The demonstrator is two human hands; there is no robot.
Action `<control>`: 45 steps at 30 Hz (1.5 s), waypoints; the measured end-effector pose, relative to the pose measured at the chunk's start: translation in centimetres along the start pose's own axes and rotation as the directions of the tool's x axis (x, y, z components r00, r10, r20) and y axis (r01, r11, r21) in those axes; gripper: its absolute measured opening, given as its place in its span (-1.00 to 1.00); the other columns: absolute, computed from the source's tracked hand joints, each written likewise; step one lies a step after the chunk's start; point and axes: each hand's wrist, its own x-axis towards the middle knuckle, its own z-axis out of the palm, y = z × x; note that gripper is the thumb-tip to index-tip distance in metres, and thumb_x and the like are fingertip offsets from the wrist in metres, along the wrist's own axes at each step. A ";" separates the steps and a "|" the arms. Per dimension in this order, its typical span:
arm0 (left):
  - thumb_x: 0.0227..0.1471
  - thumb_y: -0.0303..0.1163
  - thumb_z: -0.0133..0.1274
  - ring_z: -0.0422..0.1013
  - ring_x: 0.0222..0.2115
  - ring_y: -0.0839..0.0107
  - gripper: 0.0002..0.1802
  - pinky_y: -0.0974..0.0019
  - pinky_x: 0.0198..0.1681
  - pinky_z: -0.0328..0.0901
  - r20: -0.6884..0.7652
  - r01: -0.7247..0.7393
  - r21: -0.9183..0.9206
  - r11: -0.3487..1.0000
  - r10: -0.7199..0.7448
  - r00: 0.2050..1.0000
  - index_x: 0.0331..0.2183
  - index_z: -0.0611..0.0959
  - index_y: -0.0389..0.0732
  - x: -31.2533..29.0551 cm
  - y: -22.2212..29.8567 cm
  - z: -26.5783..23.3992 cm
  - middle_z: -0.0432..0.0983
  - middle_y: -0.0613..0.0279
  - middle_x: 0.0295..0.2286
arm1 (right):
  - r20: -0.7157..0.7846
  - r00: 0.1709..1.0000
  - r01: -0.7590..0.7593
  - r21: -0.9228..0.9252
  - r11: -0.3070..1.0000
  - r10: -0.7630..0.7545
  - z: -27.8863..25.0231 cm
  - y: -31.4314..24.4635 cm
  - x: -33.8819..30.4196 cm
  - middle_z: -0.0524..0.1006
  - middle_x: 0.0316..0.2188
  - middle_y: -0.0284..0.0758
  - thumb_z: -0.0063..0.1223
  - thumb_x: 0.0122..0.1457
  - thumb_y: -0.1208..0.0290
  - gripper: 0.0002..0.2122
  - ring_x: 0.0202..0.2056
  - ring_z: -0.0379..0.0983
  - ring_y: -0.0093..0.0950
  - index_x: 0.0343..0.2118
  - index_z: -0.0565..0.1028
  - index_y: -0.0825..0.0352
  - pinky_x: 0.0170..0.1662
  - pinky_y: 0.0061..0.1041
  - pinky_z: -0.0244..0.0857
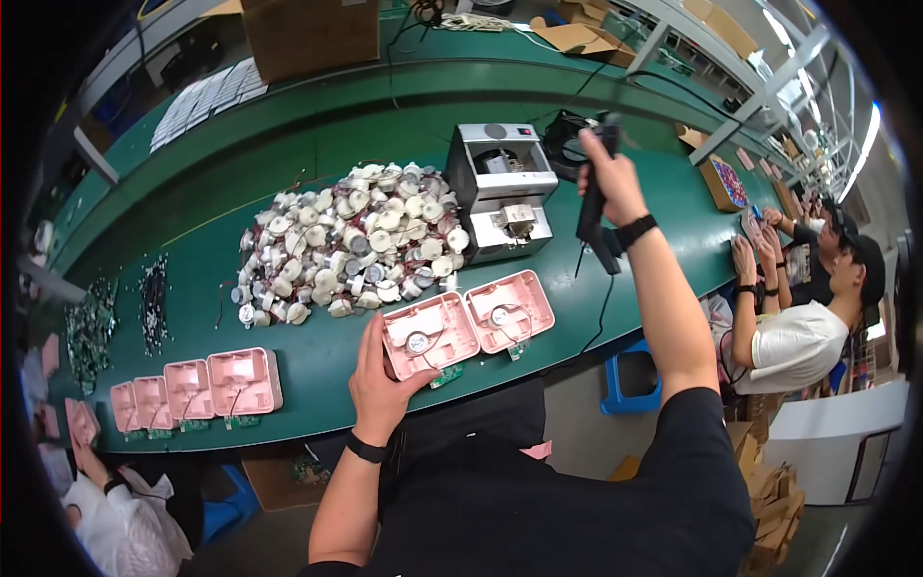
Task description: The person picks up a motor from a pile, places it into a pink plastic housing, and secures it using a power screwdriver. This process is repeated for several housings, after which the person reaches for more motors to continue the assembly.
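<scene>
The pink casing (431, 322) lies open side up near the front edge of the green table (327, 389), directly before the person. A round metallic part (416, 342) sits inside with a dark wire, and a small green circuit board (447, 376) protrudes at the near side. The left hand (378, 385) holds the casing at its near left corner, fingers along the left wall and thumb at the near edge. The right hand (615, 183), raised over the table, is closed around a black handheld tool (590, 216); its upper end is blurred.

A second pink casing (527, 300) stands just beside the first, on the right. Behind them are a heap of whitish round components (356, 240) with wires and, to its right, a grey-and-black machine (510, 180). Four more pink casings (245, 380) form a row on the left.

Beneath the table edge, right, is a blue stool (615, 385). Co-workers sit on the right, one in a cream top (798, 337); another, in white (120, 529), is at lower left.
</scene>
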 end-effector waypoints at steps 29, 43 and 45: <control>0.12 -0.25 0.26 0.38 -0.53 0.47 -0.22 0.41 -0.48 0.32 -0.024 0.042 -0.135 0.990 -0.046 0.999 0.27 0.33 -0.29 -1.2 -1.4 -0.8 0.41 0.01 0.10 | 0.271 0.676 0.652 -0.654 0.384 -0.686 4.6 5.4 -13.0 0.56 -0.48 -0.18 0.21 0.18 0.30 -0.81 -0.47 0.56 -0.30 -0.31 0.58 0.33 -0.39 -0.35 0.43; 0.31 -0.49 -0.13 0.28 -0.55 0.67 -0.47 0.54 -0.51 0.23 -0.122 0.119 -0.397 0.910 -0.181 0.976 0.27 0.31 -0.25 -1.8 -2.0 0.5 0.45 0.16 0.08 | 0.474 0.782 0.604 -0.736 0.305 -0.404 6.8 10.6 -22.3 0.53 -0.67 -0.26 0.20 0.11 0.29 -0.76 -0.61 0.51 -0.23 -0.63 0.50 0.25 -0.52 -0.24 0.38; 0.31 -0.49 -0.14 0.28 -0.55 0.67 -0.48 0.54 -0.51 0.23 -0.120 0.124 -0.394 0.911 -0.184 0.975 0.27 0.31 -0.24 -1.9 -1.9 0.5 0.45 0.15 0.09 | 0.423 0.772 0.602 -0.726 0.332 -0.474 4.0 7.9 -22.7 0.52 -0.67 -0.25 0.20 0.10 0.31 -0.77 -0.61 0.51 -0.23 -0.63 0.49 0.26 -0.52 -0.24 0.37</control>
